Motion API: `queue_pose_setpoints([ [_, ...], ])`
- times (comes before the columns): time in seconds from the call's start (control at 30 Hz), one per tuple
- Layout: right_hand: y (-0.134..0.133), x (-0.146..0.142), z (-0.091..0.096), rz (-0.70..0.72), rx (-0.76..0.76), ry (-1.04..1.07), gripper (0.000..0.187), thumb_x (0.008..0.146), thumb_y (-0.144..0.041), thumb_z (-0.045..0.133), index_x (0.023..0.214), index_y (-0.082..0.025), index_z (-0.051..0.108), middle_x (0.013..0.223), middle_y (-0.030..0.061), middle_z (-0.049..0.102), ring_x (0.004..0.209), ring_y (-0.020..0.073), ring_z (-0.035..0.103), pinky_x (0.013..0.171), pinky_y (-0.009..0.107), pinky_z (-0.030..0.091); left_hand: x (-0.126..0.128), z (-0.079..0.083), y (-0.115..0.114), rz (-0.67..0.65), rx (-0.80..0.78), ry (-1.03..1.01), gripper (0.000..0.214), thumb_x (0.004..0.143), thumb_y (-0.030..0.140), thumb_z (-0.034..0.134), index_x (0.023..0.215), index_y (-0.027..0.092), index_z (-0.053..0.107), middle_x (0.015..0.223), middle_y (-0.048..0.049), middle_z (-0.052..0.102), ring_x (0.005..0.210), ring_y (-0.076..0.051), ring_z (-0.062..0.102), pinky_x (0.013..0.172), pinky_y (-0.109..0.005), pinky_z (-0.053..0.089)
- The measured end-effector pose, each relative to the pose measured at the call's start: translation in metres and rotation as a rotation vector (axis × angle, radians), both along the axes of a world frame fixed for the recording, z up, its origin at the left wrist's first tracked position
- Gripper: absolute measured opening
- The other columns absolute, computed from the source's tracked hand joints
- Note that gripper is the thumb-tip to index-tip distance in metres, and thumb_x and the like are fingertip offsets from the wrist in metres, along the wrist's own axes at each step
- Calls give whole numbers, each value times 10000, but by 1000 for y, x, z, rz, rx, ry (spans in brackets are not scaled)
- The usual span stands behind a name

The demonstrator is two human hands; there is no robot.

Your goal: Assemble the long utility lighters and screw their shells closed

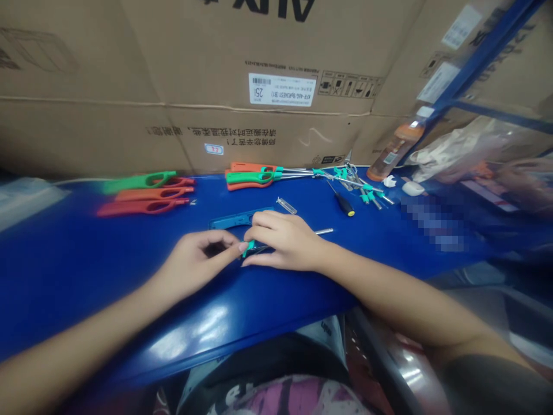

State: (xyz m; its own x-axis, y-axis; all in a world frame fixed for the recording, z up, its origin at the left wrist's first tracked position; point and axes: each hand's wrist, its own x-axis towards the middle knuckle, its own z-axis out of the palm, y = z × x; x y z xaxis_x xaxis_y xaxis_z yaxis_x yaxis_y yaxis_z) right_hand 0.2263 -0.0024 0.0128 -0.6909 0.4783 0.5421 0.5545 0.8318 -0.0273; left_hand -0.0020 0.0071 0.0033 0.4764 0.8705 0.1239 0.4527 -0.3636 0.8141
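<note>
My left hand [201, 256] pinches a small turquoise piece [249, 248] between thumb and forefinger, just above the blue table. Close against it, my right hand [285, 239] has its fingers closed round the same assembly. A thin metal lighter tube [325, 231] sticks out beyond the right hand's far side, its middle hidden by the palm. Right behind the fingers lies a blue lighter handle shell [231, 221], partly covered by the right hand. A small clear plastic piece [287, 206] rests beyond the knuckles.
Red, orange and green lighter handles [151, 194] lie at left. Long-necked lighters [250, 177] lie at the back, beside several metal tubes with turquoise parts [367, 193]. A black screwdriver [344, 203], an orange drink bottle [395, 151] and a white case [412, 188] are rightward. Cardboard boxes [207, 63] stand behind.
</note>
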Motion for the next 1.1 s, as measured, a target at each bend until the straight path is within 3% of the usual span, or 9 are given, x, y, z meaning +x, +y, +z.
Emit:
queue_pose_setpoints([
  [0.17, 4, 7, 3, 45, -47, -56, 266, 1045, -334, 487, 1090, -171, 693, 1069, 94, 658, 976, 184, 612, 746, 273, 467, 0, -1, 1, -5, 16, -32, 391, 897, 550, 651, 779, 183, 718, 754, -11, 730, 717, -158, 644, 692, -249, 491],
  [0.4, 5, 13, 9, 85, -57, -80, 292, 1061, -260, 432, 983, -174, 699, 1031, 76, 701, 913, 168, 639, 702, 272, 439, 0, -1, 1, 27, 73, -6, 370, 916, 533, 627, 800, 190, 705, 772, -7, 723, 736, -170, 646, 731, -279, 500],
  [0.5, 4, 19, 18, 58, -185, -87, 253, 1045, -257, 474, 961, -185, 701, 1009, 55, 710, 871, 158, 645, 692, 271, 437, -1, 0, 1, 40, 221, 61, 318, 927, 502, 618, 877, 205, 721, 858, -20, 740, 810, -192, 656, 778, -310, 505],
  [0.67, 8, 33, 32, -11, -473, -72, 120, 967, -234, 616, 901, -186, 704, 976, 46, 704, 874, 169, 651, 780, 287, 471, -5, 1, 0, -73, 439, 252, 288, 898, 411, 645, 1118, 234, 704, 1119, -54, 738, 1038, -266, 647, 959, -436, 464],
  [0.83, 12, 39, 31, -28, -547, -125, 148, 953, -157, 597, 880, -171, 725, 960, 58, 710, 857, 172, 654, 787, 299, 480, -6, 1, -2, -147, 431, 354, 292, 945, 366, 589, 1198, 249, 674, 1184, -64, 709, 1111, -275, 631, 965, -456, 463],
  [1.1, 8, 32, 23, -66, -532, -218, 158, 963, -196, 583, 910, -184, 730, 981, 52, 701, 831, 166, 639, 702, 288, 443, -8, -4, 0, -199, 417, 289, 272, 989, 348, 575, 1207, 228, 683, 1158, -82, 696, 1102, -259, 640, 994, -441, 509],
])
